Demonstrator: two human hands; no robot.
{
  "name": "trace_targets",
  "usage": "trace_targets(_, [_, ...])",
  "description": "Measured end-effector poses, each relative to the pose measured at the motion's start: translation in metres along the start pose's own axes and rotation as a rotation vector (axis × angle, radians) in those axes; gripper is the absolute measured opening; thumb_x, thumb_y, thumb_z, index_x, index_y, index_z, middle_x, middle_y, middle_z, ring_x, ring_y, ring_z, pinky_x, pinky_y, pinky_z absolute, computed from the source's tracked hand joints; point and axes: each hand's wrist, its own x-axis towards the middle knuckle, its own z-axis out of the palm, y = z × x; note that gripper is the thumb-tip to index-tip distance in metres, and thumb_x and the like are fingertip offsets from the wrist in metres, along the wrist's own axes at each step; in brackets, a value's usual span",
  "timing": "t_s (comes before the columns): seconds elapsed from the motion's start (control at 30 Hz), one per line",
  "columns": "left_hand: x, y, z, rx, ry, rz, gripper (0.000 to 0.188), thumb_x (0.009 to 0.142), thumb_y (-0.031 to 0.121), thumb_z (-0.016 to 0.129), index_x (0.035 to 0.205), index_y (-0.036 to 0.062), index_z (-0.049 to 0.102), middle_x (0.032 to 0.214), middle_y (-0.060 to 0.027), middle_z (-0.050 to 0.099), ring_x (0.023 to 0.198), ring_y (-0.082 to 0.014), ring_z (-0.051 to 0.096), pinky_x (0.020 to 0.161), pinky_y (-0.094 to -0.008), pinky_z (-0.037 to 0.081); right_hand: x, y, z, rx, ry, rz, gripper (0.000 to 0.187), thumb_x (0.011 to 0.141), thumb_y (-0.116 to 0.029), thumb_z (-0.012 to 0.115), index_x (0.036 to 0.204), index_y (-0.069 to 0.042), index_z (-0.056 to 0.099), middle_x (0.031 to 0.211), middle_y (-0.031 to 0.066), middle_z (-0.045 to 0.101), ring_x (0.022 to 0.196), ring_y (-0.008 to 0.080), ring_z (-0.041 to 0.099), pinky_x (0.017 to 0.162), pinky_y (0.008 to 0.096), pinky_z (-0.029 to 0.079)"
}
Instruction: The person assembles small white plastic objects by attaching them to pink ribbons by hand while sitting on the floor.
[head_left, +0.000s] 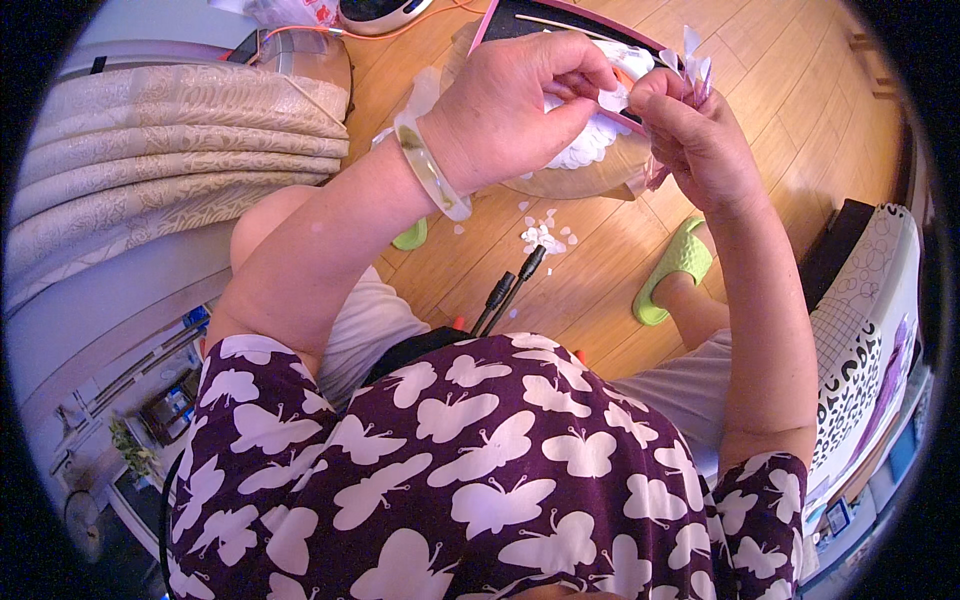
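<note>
Both of my hands meet at the top of the view, above a pink-rimmed tray (486, 22). My left hand (505, 115), with a pale bangle (430, 165) on its wrist, is closed in a pinch on a small white petal-shaped piece (614, 98). At the piece's other side is the thumb of my right hand (705, 145), whose fingers are curled round a bunch of white and purplish petal-shaped strips (695, 68) that stick out above them. Under the hands lies a pile of white scalloped pieces (585, 145); the hands partly hide it.
Several loose white bits (542, 236) are scattered on the wooden floor (800, 90) between my feet. One green slipper (675, 270) shows at right. Patterned cream fabric (190, 150) hangs at left. Two black rod ends (512, 285) rise before my lap. An orange cord (400, 30) runs at top left.
</note>
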Motion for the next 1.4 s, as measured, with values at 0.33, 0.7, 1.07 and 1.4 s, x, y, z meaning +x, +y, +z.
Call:
trace_targets(0.33, [0.0, 0.001, 0.0, 0.038, 0.005, 0.181, 0.01, 0.069, -0.004, 0.064, 0.077, -0.0002, 0.061, 0.083, -0.0095, 0.06, 0.076, -0.0135, 0.058, 0.068, -0.0227, 0.048, -0.001, -0.001, 0.003, 0.072, -0.047, 0.011, 0.01, 0.074, -0.015, 0.062, 0.071, -0.007, 0.057, 0.049, -0.0059, 0.044, 0.037, 0.0012, 0.029, 0.034, 0.0182, 0.019])
trace_targets(0.7, [-0.001, 0.002, 0.003, -0.081, 0.075, 0.114, 0.005, 0.072, -0.002, 0.063, 0.075, 0.0008, 0.059, 0.079, -0.0076, 0.06, 0.075, -0.0135, 0.057, 0.069, -0.024, 0.046, -0.005, -0.004, 0.008, 0.051, -0.008, -0.024, 0.011, 0.075, -0.017, 0.064, 0.075, -0.006, 0.059, 0.055, -0.0052, 0.05, 0.039, 0.0012, 0.031, 0.035, 0.0172, 0.02])
trace_targets(1.07, [-0.001, 0.002, 0.006, -0.254, 0.103, -0.02, 0.001, 0.076, -0.001, 0.059, 0.076, -0.0005, 0.058, 0.08, -0.0069, 0.059, 0.074, -0.0109, 0.056, 0.068, -0.0216, 0.046, -0.006, -0.004, 0.008, 0.082, -0.056, -0.051, 0.012, 0.076, -0.018, 0.063, 0.078, -0.006, 0.06, 0.062, -0.0034, 0.056, 0.041, 0.0007, 0.034, 0.036, 0.016, 0.023])
trace_targets(1.4, [-0.001, 0.002, 0.007, -0.275, 0.108, -0.081, 0.002, 0.078, 0.0, 0.057, 0.078, -0.0011, 0.057, 0.079, -0.0069, 0.059, 0.072, -0.0112, 0.057, 0.067, -0.0215, 0.047, -0.004, -0.003, 0.01, -0.006, -0.021, -0.091, 0.013, 0.076, -0.018, 0.062, 0.076, -0.006, 0.06, 0.056, -0.0053, 0.052, 0.04, 0.0008, 0.033, 0.035, 0.017, 0.021])
